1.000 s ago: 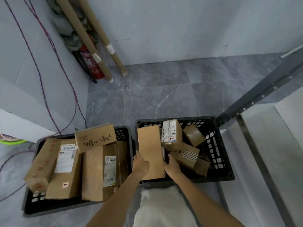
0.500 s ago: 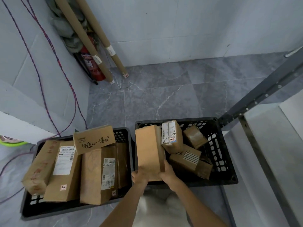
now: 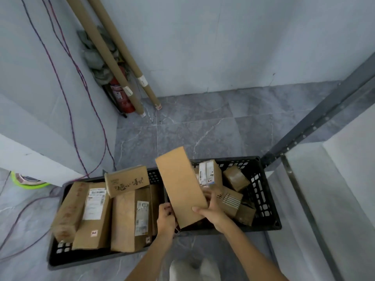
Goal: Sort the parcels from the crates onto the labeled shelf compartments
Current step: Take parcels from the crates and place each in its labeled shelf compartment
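- Under you is a floor (image 3: 203,126) of grey tiles with white veining.
- Two black plastic crates stand on it side by side, just in front of you: the left crate (image 3: 58,258) and the right crate (image 3: 269,199), their near sides touching or almost so.
- In the far corner a red fire extinguisher (image 3: 121,96) stands upright.
- Two long cardboard tubes (image 3: 113,63) rest their lower ends on the tiles beside it and lean into the corner.
- Thin cables (image 3: 24,216) trail across the tiles to your left.
- A round green-rimmed thing (image 3: 30,184) lies at the left, partly hidden.
- The dark metal shelf post (image 3: 316,122) comes down beside the right crate.
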